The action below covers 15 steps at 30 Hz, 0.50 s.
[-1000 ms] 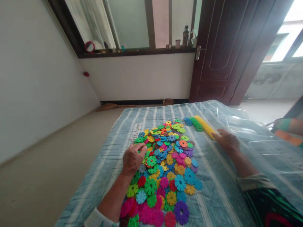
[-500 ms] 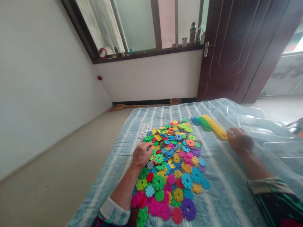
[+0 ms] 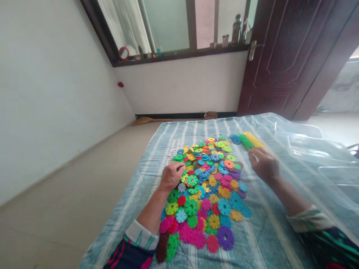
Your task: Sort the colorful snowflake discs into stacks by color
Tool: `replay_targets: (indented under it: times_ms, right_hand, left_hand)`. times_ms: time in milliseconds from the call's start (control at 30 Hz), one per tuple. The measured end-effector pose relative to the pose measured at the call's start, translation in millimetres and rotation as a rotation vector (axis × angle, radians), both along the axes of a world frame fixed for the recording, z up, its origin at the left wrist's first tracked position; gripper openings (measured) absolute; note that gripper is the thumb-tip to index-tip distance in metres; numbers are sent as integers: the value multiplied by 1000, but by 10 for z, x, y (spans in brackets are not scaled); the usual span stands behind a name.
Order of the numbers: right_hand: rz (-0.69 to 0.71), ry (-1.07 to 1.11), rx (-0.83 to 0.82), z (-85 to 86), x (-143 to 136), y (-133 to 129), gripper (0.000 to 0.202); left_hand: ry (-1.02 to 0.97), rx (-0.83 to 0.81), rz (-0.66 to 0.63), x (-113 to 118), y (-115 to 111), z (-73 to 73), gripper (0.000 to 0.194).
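A wide pile of slotted plastic discs [image 3: 191, 207] in many colours spreads over the striped cloth. At its left edge my left hand [image 3: 173, 175] is closed, thumb and fingertips pressed together; whatever they hold is hidden. Beyond the pile's far right side lie overlapping rows of discs: a short blue row [image 3: 235, 139], a green row [image 3: 245, 141] and a longer yellow row [image 3: 254, 139]. My right hand [image 3: 263, 164] is at the near end of the green row, fingers curled in a pinch. It hides the yellow row's near end, and I cannot make out what is in the fingers.
Clear plastic bins [image 3: 316, 149] stand on the right of the striped cloth [image 3: 260, 209]. Behind are a window sill [image 3: 182, 56] with small items, a dark red door [image 3: 275, 63] and a broom [image 3: 144, 120] on the floor.
My right hand has moved left, from the yellow row's near end to the green row's near end. My left hand stays at the pile's left edge. The view has shifted slightly.
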State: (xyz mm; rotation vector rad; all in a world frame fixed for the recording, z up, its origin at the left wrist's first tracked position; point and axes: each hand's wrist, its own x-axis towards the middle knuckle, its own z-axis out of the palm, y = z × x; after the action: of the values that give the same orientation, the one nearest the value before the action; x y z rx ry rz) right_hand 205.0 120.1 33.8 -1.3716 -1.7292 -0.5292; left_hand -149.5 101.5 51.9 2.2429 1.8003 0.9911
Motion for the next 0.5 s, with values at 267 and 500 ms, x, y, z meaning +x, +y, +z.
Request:
replay_targets:
  times_ms: [267,500]
  right_hand:
    - [478,-129,-108,136,-829,-392,15]
    - [653,-199,-189,188,-1127,-614,12]
  left_hand:
    - [-50,16,-8,14,-5,-11,23]
    - [-54,25,-62,59,-11,47,21]
